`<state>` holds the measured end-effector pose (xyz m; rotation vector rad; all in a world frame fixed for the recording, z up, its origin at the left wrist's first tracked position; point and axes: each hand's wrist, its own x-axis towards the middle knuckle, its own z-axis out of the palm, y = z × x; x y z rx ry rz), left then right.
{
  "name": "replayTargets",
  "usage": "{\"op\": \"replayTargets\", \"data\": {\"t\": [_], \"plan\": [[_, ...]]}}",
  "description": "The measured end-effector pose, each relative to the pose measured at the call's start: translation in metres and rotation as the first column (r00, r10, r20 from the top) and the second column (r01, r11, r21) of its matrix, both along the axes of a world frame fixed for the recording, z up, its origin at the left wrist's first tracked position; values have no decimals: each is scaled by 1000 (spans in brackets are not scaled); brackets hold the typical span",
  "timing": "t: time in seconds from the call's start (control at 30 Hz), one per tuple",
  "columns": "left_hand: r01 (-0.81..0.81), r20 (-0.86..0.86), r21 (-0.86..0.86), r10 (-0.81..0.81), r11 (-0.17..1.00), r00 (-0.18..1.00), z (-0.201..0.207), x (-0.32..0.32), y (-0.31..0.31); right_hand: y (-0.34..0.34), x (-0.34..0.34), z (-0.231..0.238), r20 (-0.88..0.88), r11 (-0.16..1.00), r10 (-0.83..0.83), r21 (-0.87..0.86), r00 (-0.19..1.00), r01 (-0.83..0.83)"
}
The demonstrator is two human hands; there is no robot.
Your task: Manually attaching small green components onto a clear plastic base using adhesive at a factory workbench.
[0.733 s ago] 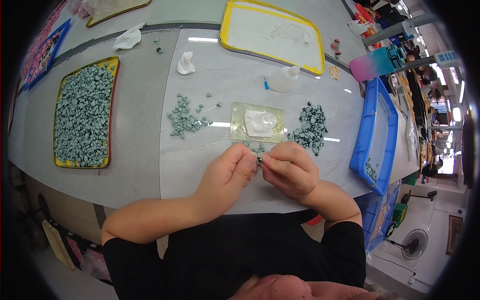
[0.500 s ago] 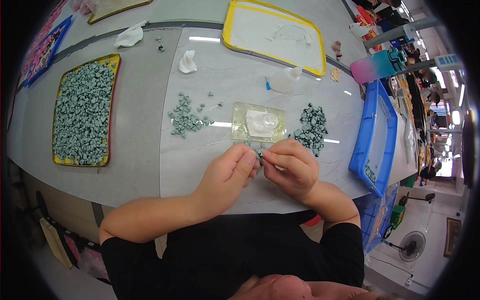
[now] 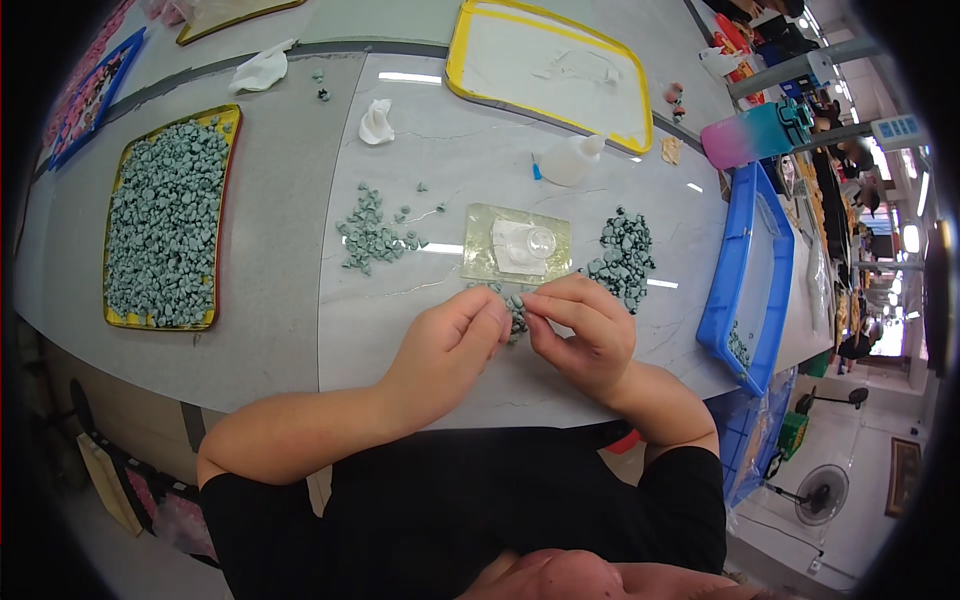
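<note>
Near the front middle of the table, my two hands face each other a little apart. Thumb and forefinger of my right hand [image 3: 585, 335] pinch a small green piece [image 3: 516, 301], rounded and pebble-like. My left hand [image 3: 445, 345] is closed, thumb against curled fingers; anything inside is hidden. Between and below the hands lie several more small green pieces [image 3: 517, 327]. Just beyond them is a clear yellowish mat [image 3: 480, 262], bearing a folded white tissue [image 3: 510, 250] and a small clear round dish [image 3: 541, 241].
Darker green pieces [image 3: 625, 250] are heaped to the right, paler ones [image 3: 370, 240] to the left. A yellow-rimmed tray [image 3: 232, 150] full of green pieces stands far left. Beyond are a white squeeze bottle [image 3: 572, 162] and yellow tray [image 3: 640, 110]; a blue bin [image 3: 712, 325] is right.
My hands have drawn slightly apart at the fingertips. The small green piece they met on now shows at my right fingertips, and more loose pieces are visible beneath.
</note>
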<state>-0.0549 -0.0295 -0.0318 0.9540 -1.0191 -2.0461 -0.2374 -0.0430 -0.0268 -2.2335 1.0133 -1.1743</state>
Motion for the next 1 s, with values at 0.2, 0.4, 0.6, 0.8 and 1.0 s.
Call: {"op": "replayTargets", "data": {"t": [0.2, 0.4, 0.6, 0.8, 1.0], "plan": [[-4, -21, 34, 4, 999, 1000, -2, 0, 0, 2, 0, -1, -8, 999, 13, 32, 1000, -12], [5, -38, 45, -3, 999, 999, -1, -2, -1, 3, -1, -2, 33, 997, 16, 74, 999, -18], [36, -137, 241, -2, 970, 991, 2, -7, -4, -2, -14, 8, -31, 961, 41, 274, 999, -31], [90, -29, 275, -85, 957, 996, 3, -13, -7, -18, -46, 22, -211, 898, -231, 330, 950, 291], [111, -42, 337, -103, 935, 994, 12, -29, -8, -18, -82, 32, -542, 904, -61, 326, 838, 276]]}}
